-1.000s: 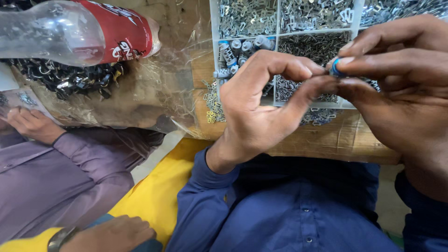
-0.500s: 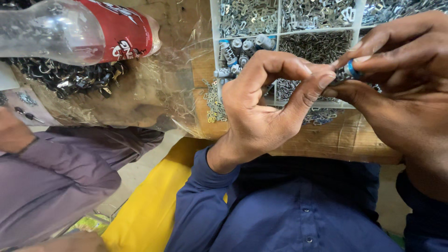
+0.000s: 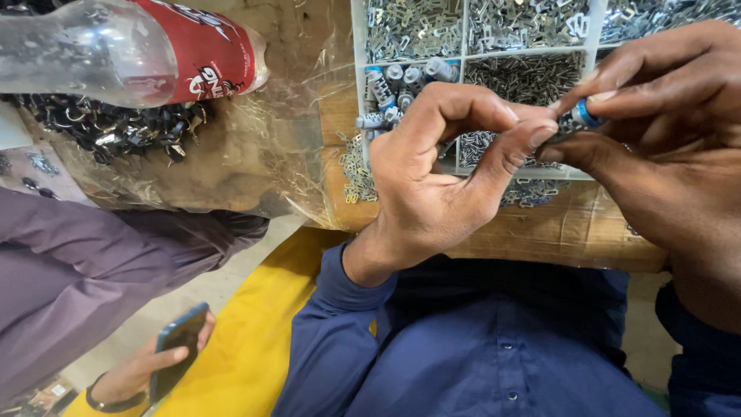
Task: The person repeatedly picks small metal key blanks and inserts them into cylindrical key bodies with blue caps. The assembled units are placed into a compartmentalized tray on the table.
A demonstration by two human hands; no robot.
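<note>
wooden bench [image 3: 587, 232] (plastic sheet over its left part) | yellow seat [image 3: 255, 347] | pale floor [image 3: 193, 301]

Small-parts assembly workshop, informal setup. White plastic compartment tray [image 3: 465, 55] holds sorted stamped metal clips, pins and small grey cylinders. Loose pile of dark metal rings [image 3: 100, 131] lies under a clear plastic sheet [image 3: 255, 147]. The wooden surface [image 3: 571, 232] is worn and also plastic-covered. Another worker in a purple sleeve [image 3: 85, 262] sits alongside.
</note>
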